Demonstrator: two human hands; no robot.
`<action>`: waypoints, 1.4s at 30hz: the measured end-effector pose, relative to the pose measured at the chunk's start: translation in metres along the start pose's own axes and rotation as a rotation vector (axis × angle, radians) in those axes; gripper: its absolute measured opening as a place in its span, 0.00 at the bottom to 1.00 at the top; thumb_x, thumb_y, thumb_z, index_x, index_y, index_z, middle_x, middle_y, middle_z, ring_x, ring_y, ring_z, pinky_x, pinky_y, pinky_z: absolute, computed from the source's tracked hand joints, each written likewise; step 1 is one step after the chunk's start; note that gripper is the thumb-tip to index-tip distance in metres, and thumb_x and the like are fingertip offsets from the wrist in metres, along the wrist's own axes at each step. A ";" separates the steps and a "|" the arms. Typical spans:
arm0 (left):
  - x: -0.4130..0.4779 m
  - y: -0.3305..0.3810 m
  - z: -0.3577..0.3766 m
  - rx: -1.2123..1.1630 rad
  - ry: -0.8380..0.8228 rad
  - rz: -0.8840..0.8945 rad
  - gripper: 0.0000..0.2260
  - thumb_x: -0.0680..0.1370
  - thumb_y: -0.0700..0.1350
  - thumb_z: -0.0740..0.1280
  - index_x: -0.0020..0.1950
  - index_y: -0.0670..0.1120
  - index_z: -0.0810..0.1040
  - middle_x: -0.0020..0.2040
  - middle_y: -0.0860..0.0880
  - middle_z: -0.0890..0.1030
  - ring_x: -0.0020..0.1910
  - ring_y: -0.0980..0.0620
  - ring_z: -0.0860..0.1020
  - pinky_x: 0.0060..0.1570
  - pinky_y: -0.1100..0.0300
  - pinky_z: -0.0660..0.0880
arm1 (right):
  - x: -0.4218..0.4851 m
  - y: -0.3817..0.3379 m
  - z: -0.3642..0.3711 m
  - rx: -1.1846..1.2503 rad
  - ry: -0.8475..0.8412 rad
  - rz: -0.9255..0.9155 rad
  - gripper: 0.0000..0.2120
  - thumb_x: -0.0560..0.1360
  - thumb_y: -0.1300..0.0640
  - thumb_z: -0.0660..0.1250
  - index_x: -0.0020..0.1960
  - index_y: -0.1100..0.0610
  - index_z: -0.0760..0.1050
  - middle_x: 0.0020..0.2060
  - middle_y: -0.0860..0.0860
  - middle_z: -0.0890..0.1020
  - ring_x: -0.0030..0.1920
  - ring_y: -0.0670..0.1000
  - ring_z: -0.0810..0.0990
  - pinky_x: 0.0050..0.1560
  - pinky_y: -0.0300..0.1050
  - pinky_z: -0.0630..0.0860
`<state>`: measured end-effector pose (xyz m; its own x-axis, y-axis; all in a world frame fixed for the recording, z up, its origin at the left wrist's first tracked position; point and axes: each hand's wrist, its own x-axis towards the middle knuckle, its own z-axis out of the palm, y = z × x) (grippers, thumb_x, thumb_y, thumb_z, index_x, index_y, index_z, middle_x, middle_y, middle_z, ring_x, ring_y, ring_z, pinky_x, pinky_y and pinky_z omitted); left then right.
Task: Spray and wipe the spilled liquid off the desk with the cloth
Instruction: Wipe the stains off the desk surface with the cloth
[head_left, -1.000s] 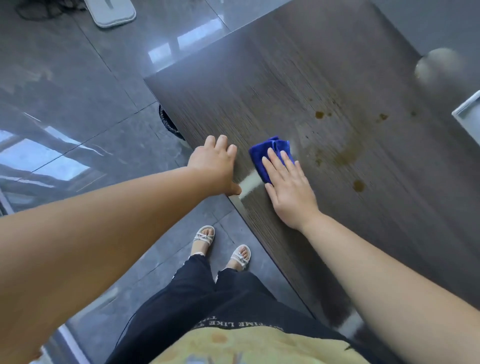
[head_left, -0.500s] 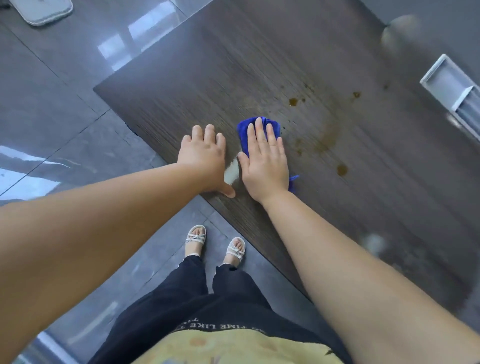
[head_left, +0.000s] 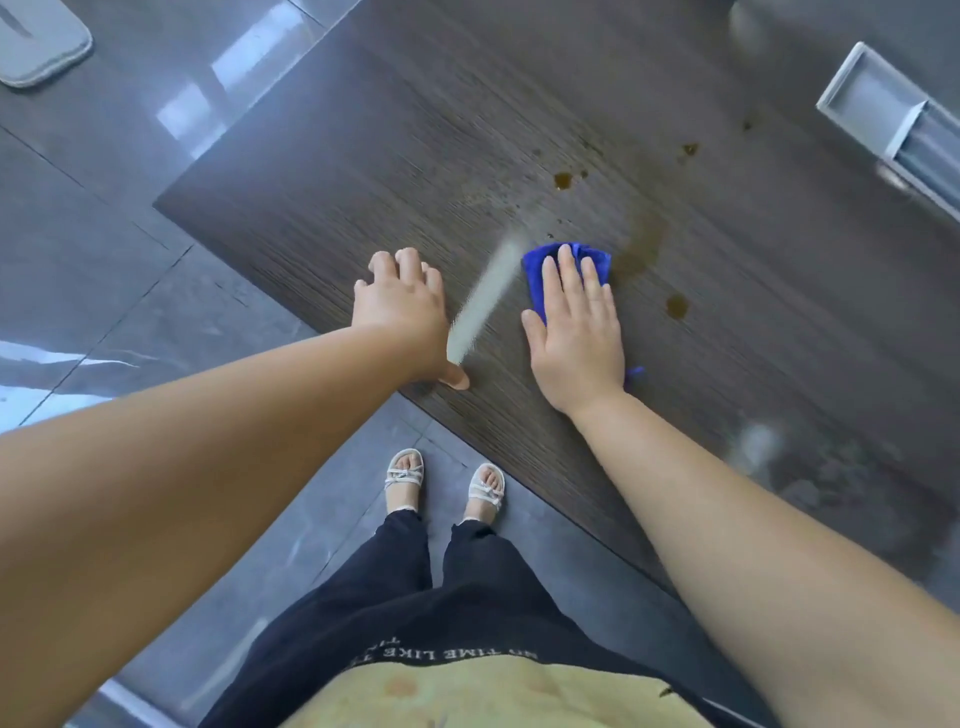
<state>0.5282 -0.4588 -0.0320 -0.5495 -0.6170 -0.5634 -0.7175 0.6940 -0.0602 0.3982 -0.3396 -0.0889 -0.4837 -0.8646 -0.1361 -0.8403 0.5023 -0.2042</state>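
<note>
The right hand (head_left: 574, 332) lay flat, palm down, fingers stretched and only slightly spread, pressing the blue cloth (head_left: 540, 270) against the tabletop (head_left: 415, 130). It gripped nothing; the cloth was pinned under the palm and fingers, with a folded edge showing beyond the fingertips and a small corner poking out by the wrist. The left hand (head_left: 402, 312) rested just beside it, palm down on the tabletop near the edge, fingers loosely curled and thumb on the surface, holding nothing. Between the two hands ran a pale, blurred streak (head_left: 485, 301), which could be glare or a wet trail; which, I could not tell.

Beyond the right fingertips, close to the cloth, a brownish smear (head_left: 647, 244) spread across the wood. A round brown drop (head_left: 677, 305) sat just to the outer side of that hand, and further drops (head_left: 563, 180) lay farther ahead, with a few specks (head_left: 690, 150) beyond them. The wiping step seemed to be in hand, with the spill only partly cleared. The next move would likely call for pushing the cloth forward and outward through the smear and the drops under steady downward pressure, while the left hand braced the body.

No spray bottle was in view. Far ahead and to the right stood a pale open-topped tray (head_left: 878, 114); the part visible appeared empty, though its far end was cut off by the frame.
</note>
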 end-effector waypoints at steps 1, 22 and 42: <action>-0.001 0.000 -0.001 -0.011 -0.003 -0.007 0.55 0.59 0.70 0.72 0.72 0.39 0.56 0.68 0.41 0.59 0.66 0.40 0.59 0.61 0.49 0.68 | 0.004 -0.014 0.004 0.000 0.004 0.029 0.29 0.79 0.46 0.49 0.76 0.59 0.54 0.76 0.56 0.56 0.76 0.57 0.52 0.74 0.54 0.49; 0.010 0.066 -0.008 -0.037 -0.029 0.135 0.58 0.60 0.66 0.75 0.77 0.45 0.45 0.76 0.42 0.48 0.74 0.38 0.50 0.72 0.45 0.56 | -0.075 0.060 -0.010 -0.107 -0.096 -0.218 0.26 0.79 0.51 0.50 0.75 0.58 0.58 0.75 0.54 0.59 0.74 0.56 0.57 0.72 0.55 0.55; 0.012 0.072 -0.015 0.007 -0.078 0.114 0.60 0.57 0.66 0.76 0.77 0.46 0.46 0.73 0.44 0.52 0.70 0.40 0.54 0.68 0.45 0.61 | -0.026 0.104 -0.022 -0.063 -0.022 0.107 0.30 0.79 0.43 0.48 0.76 0.57 0.53 0.76 0.53 0.54 0.76 0.57 0.51 0.73 0.58 0.49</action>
<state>0.4635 -0.4218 -0.0304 -0.5923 -0.5032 -0.6293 -0.6492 0.7606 0.0029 0.3175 -0.2655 -0.0850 -0.5665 -0.8053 -0.1749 -0.7982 0.5890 -0.1264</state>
